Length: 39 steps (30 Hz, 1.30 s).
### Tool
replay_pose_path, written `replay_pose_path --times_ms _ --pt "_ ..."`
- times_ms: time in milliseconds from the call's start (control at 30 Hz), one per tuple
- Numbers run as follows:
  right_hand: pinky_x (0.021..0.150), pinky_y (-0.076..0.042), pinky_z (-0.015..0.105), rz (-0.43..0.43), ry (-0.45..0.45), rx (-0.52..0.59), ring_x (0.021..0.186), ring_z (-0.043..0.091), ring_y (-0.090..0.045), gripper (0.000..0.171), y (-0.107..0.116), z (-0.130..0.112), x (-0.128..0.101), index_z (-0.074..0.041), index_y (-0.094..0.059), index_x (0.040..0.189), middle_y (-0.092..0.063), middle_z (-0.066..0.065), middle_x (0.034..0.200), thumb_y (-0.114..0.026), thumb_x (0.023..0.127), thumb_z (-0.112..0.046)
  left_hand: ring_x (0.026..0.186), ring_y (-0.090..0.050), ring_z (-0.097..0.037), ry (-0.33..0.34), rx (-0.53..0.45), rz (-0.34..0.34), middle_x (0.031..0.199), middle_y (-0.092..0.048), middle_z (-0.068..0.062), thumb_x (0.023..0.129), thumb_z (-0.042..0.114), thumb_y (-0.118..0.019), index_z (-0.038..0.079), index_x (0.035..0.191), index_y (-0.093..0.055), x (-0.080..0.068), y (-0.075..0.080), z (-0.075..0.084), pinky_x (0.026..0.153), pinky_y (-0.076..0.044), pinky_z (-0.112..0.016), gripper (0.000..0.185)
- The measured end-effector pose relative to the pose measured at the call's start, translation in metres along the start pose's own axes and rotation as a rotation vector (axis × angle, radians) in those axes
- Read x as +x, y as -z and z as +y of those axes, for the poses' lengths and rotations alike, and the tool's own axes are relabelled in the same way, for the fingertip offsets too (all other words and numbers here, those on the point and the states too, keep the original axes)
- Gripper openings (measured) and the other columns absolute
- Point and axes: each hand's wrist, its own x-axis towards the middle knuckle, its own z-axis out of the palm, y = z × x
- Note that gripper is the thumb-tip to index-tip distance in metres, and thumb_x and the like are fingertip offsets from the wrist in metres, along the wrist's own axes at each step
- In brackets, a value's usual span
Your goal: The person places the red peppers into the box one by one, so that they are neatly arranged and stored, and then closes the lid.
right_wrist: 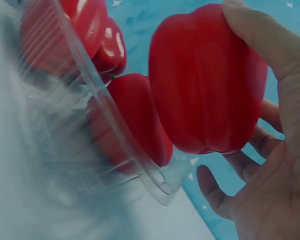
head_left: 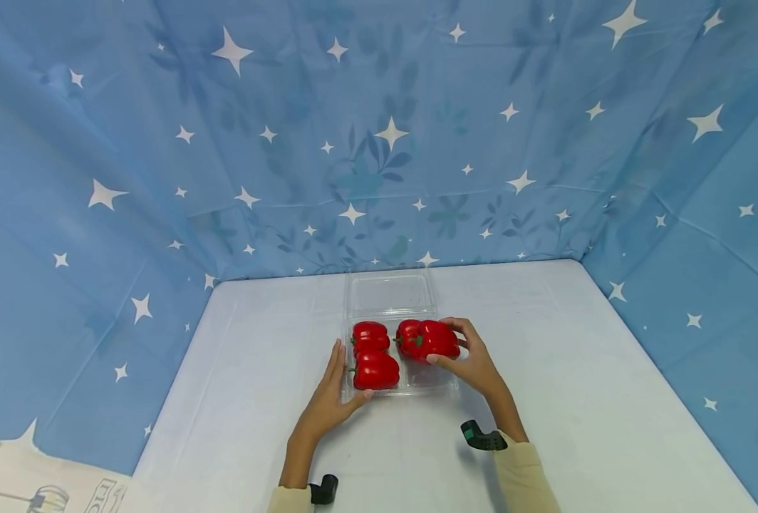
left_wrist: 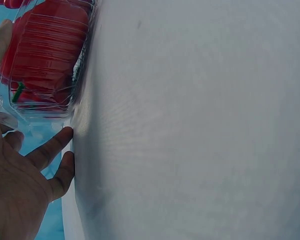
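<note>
A clear plastic clamshell tray [head_left: 432, 387] stands on the white table, its lid [head_left: 388, 292] lying open behind it. Two red bell peppers [head_left: 375, 370] [head_left: 370, 333] lie in its left half, and another [head_left: 406, 333] shows at the back right. My right hand [head_left: 475, 363] grips a further red pepper [head_left: 435, 340] [right_wrist: 205, 80] just over the tray's right half. Beside the tray's left wall lies my left hand [head_left: 330, 395] [left_wrist: 15, 190], fingers straight and the thumb touching the front corner. Through the wall [left_wrist: 5, 112] of the tray a pepper [left_wrist: 45, 55] shows.
The white table [head_left: 578, 370] is walled at the back and both sides by blue cloth with white stars [head_left: 379, 142]. A black wrist camera mount [head_left: 481, 436] sits on the right sleeve, another [head_left: 324, 490] on the left.
</note>
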Motion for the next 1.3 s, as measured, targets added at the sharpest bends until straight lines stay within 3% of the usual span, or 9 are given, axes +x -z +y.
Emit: replay_pose_path --times_ms 267,600,767,1067,1300 --pt "0.087 -0.046 0.049 -0.032 0.029 -0.130 0.110 0.018 -0.042 0.069 -0.008 0.006 -0.004 -0.022 -0.048 0.123 -0.047 -0.002 0.121 -0.080 0.064 -0.037 0.137 -0.015 -0.022 -0.007 -0.011 0.005 0.151 -0.002 0.010 0.072 0.065 -0.056 0.018 0.146 -0.007 -0.001 0.000 0.001 0.096 -0.034 -0.053 0.100" --pt "0.082 -0.049 0.048 -0.025 0.001 -0.174 0.109 0.018 -0.041 0.069 -0.012 0.009 -0.010 -0.023 -0.052 0.124 -0.049 0.000 0.118 -0.079 0.063 -0.041 0.136 -0.014 -0.021 0.002 -0.003 0.000 0.151 -0.001 0.011 0.072 0.066 -0.056 0.019 0.146 -0.007 -0.001 0.001 0.001 0.097 -0.033 -0.053 0.100" --pt "0.077 -0.052 0.042 -0.039 0.016 -0.209 0.107 0.016 -0.041 0.069 -0.016 0.013 -0.014 -0.024 -0.052 0.124 -0.050 0.000 0.115 -0.079 0.063 -0.043 0.136 -0.014 -0.021 0.002 -0.016 0.003 0.151 -0.002 0.010 0.072 0.066 -0.057 0.019 0.146 -0.007 -0.001 0.001 0.001 0.097 -0.032 -0.054 0.101" --pt "0.075 -0.053 0.039 -0.031 0.024 -0.268 0.107 0.014 -0.039 0.068 -0.023 0.016 -0.016 -0.029 -0.051 0.122 -0.049 -0.002 0.115 -0.078 0.062 -0.046 0.136 -0.015 -0.024 -0.029 -0.017 0.001 0.151 -0.002 0.007 0.074 0.063 -0.056 0.016 0.146 -0.007 -0.001 0.003 0.001 0.097 -0.033 -0.054 0.099" --pt "0.074 -0.053 0.041 -0.035 0.055 -0.394 0.107 0.016 -0.039 0.072 -0.030 0.018 -0.018 -0.027 -0.052 0.122 -0.048 0.000 0.116 -0.075 0.060 -0.055 0.136 -0.015 -0.023 -0.034 -0.018 0.008 0.151 -0.002 0.007 0.075 0.060 -0.058 0.016 0.146 -0.008 -0.001 0.001 0.000 0.097 -0.033 -0.053 0.098"
